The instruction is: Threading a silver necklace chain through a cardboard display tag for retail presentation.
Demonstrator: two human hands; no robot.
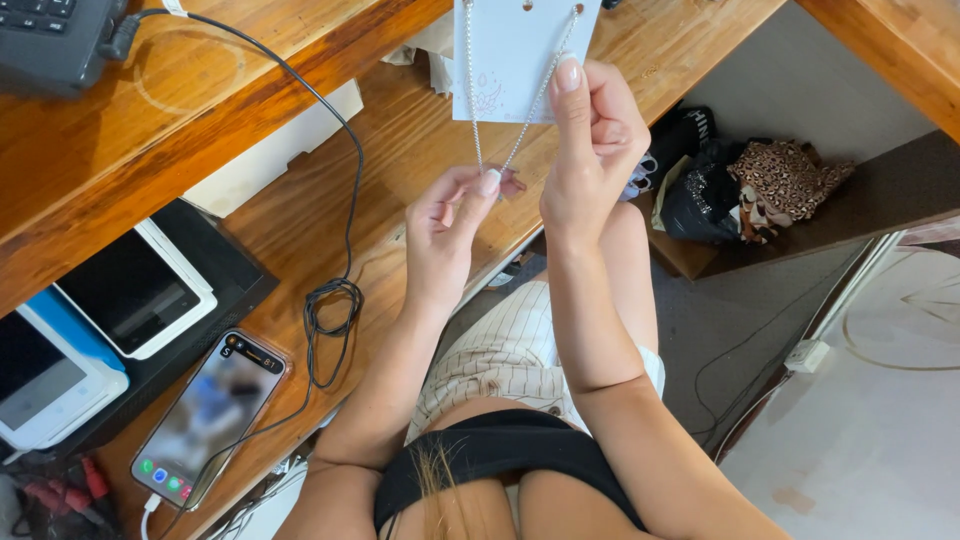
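Observation:
A white display card (512,50) with a thin silver chain necklace (474,110) hangs above the wooden desk (400,150). My right hand (590,140) grips the card's lower right edge between thumb and fingers. My left hand (450,225) pinches the bottom loop of the chain, just below the card. Both forearms reach up from my lap.
A smartphone (208,415) lies at the desk's near edge, plugged into a black cable (335,300). Two white tablets (135,290) sit at left on a black stand. A keyboard (50,35) rests on the upper shelf. Bags and leopard-print cloth (785,180) lie on a low shelf at right.

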